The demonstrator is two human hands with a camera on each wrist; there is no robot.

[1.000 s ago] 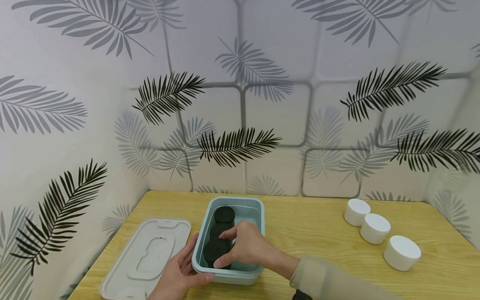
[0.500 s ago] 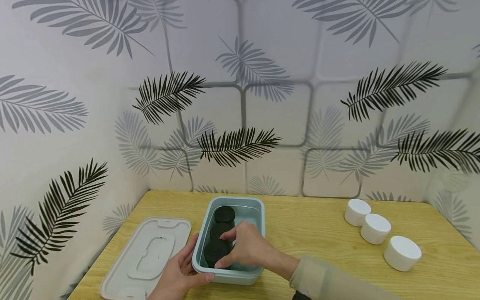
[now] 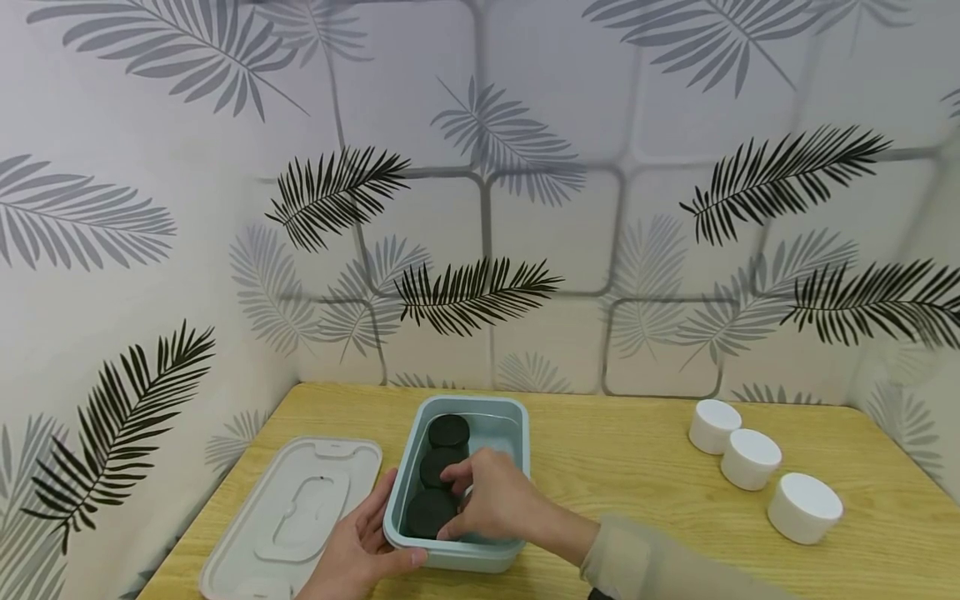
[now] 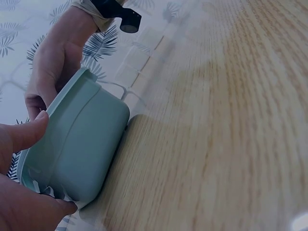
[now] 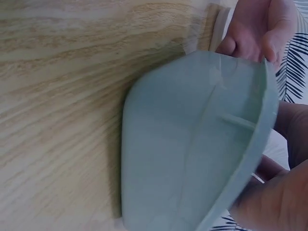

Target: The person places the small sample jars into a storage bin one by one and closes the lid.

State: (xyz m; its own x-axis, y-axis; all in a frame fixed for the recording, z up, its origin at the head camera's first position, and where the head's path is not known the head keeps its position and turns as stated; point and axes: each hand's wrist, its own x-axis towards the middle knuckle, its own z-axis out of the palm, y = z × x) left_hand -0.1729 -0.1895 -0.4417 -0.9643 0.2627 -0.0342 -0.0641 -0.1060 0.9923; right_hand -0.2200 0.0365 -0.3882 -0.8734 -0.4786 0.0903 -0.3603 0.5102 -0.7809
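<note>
My left hand (image 3: 360, 546) grips box (image 3: 491, 554) near corner; right hand (image 3: 491, 500) pinches near puck (image 3: 427, 512), seat it flat.

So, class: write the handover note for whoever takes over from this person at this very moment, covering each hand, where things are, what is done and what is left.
Left hand: grips the near left corner of the teal box, thumb along its rim.
Right hand: inside the box, fingers curled at the nearest black jar; whether it pinches the jar cannot be told.
Things: three black jars stand in a row along the box's left side. The box lid lies flat on the table, left of the box. Three white jars stand in a row at the far right.
Done: black jars are in the box.
Left, probably: white jars in, lid on.
</note>
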